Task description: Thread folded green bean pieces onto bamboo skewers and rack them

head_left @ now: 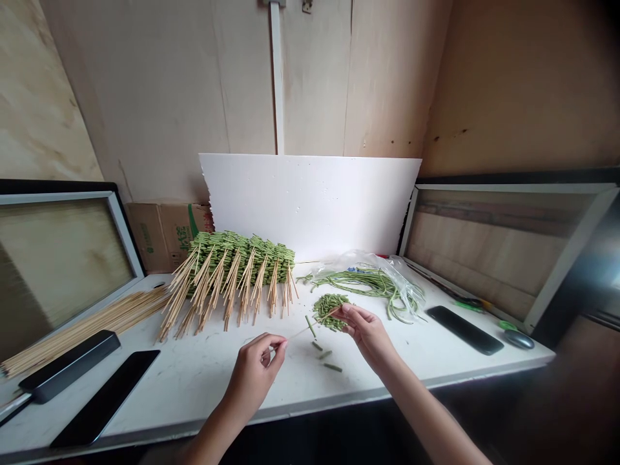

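My left hand is closed in a pinch on one end of a thin bamboo skewer. The skewer slants up to the right, toward my right hand, whose thumb and fingertips pinch its other end. One cut green bean piece crosses the skewer's line; whether it is threaded on I cannot tell. Behind my right fingers lies a heap of cut green bean pieces. A few loose bean pieces lie on the table below the skewer. Left of the heap, filled bean skewers are stacked in bunches, sticks toward me.
Long uncut beans lie by a clear plastic bag. Bare skewers, a black case and a black slab are left; a phone and mouse right. A white board stands behind.
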A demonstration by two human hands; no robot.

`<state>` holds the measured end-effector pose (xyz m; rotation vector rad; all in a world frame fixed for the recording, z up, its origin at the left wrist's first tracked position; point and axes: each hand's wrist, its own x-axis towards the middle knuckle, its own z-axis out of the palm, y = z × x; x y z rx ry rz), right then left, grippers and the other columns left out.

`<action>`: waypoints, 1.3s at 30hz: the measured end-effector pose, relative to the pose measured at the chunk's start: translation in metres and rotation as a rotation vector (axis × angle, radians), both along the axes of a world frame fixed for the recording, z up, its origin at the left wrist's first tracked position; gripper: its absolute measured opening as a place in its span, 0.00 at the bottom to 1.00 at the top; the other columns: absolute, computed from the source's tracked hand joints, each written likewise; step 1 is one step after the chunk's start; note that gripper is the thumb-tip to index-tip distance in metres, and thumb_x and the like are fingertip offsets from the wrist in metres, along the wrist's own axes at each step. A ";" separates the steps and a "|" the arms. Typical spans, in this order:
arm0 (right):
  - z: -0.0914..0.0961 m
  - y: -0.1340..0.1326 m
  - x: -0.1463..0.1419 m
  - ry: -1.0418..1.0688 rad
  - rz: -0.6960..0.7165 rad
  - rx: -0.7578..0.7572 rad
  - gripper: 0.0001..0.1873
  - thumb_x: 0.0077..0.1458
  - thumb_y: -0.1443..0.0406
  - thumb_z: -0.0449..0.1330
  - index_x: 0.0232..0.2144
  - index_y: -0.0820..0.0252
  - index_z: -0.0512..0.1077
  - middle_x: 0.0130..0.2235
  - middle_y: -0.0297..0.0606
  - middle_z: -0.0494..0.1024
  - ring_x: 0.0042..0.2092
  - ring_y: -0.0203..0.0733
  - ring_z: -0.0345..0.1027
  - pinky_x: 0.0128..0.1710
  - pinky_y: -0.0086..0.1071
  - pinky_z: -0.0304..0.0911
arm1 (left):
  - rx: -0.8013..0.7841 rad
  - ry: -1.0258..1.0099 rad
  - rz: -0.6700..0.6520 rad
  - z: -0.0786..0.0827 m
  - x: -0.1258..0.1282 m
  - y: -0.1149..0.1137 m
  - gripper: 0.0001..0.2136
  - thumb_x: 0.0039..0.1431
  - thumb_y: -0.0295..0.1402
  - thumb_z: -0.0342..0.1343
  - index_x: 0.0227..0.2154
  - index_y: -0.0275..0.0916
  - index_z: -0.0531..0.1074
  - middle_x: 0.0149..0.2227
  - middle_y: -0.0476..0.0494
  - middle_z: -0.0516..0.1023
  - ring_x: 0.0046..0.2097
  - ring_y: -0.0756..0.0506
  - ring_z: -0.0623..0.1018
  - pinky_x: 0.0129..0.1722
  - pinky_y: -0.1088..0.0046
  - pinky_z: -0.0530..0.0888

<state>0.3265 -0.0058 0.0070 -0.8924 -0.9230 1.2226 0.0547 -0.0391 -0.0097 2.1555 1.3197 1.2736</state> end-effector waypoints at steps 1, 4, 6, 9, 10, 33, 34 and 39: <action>-0.001 0.000 0.000 -0.007 -0.011 0.003 0.21 0.46 0.51 0.75 0.36 0.60 0.83 0.41 0.48 0.86 0.52 0.58 0.77 0.37 0.37 0.70 | 0.007 0.008 -0.002 0.000 0.000 0.000 0.11 0.69 0.37 0.53 0.35 0.40 0.77 0.29 0.48 0.77 0.26 0.49 0.67 0.29 0.74 0.66; -0.002 0.000 -0.001 -0.022 -0.029 0.015 0.21 0.47 0.51 0.75 0.36 0.60 0.83 0.41 0.48 0.86 0.52 0.58 0.77 0.36 0.37 0.70 | 0.019 0.027 -0.011 -0.001 -0.001 0.000 0.10 0.69 0.36 0.52 0.35 0.40 0.77 0.30 0.47 0.77 0.27 0.49 0.67 0.29 0.74 0.66; -0.002 -0.001 -0.002 -0.031 -0.026 0.021 0.20 0.48 0.52 0.74 0.37 0.60 0.83 0.41 0.48 0.86 0.52 0.57 0.76 0.36 0.37 0.70 | 0.019 0.033 -0.021 -0.001 -0.001 0.000 0.10 0.69 0.36 0.52 0.36 0.40 0.77 0.31 0.47 0.77 0.27 0.49 0.67 0.29 0.74 0.66; -0.002 -0.002 -0.003 -0.043 -0.019 0.027 0.19 0.49 0.52 0.74 0.37 0.59 0.84 0.42 0.47 0.86 0.53 0.57 0.76 0.38 0.38 0.71 | 0.028 0.032 -0.028 -0.001 -0.001 0.000 0.11 0.70 0.36 0.52 0.36 0.40 0.77 0.31 0.46 0.77 0.27 0.49 0.68 0.29 0.74 0.66; -0.002 -0.003 -0.003 -0.045 -0.022 0.028 0.19 0.49 0.52 0.74 0.37 0.59 0.84 0.42 0.47 0.86 0.53 0.57 0.76 0.38 0.38 0.71 | 0.035 0.033 -0.027 -0.001 -0.001 0.000 0.11 0.70 0.36 0.52 0.36 0.40 0.77 0.31 0.46 0.77 0.27 0.49 0.67 0.29 0.74 0.66; -0.014 -0.008 -0.023 0.095 -0.082 -0.007 0.21 0.48 0.50 0.74 0.37 0.58 0.82 0.44 0.47 0.86 0.57 0.59 0.75 0.52 0.46 0.72 | 0.236 0.065 -0.004 -0.012 0.006 -0.003 0.08 0.71 0.30 0.52 0.41 0.40 0.76 0.35 0.45 0.79 0.30 0.49 0.74 0.33 0.76 0.70; -0.014 -0.009 -0.025 0.111 -0.095 -0.009 0.21 0.48 0.50 0.74 0.37 0.58 0.82 0.45 0.47 0.85 0.57 0.59 0.74 0.54 0.47 0.72 | 0.264 0.062 -0.007 -0.012 0.006 -0.003 0.07 0.71 0.29 0.52 0.41 0.40 0.76 0.35 0.44 0.79 0.32 0.49 0.76 0.35 0.76 0.71; -0.014 -0.013 -0.033 0.193 -0.113 -0.009 0.20 0.47 0.49 0.74 0.36 0.56 0.82 0.46 0.46 0.85 0.59 0.57 0.73 0.59 0.45 0.70 | 0.410 0.067 -0.012 -0.011 0.004 -0.004 0.07 0.69 0.26 0.54 0.43 0.40 0.76 0.36 0.45 0.80 0.37 0.48 0.80 0.39 0.75 0.74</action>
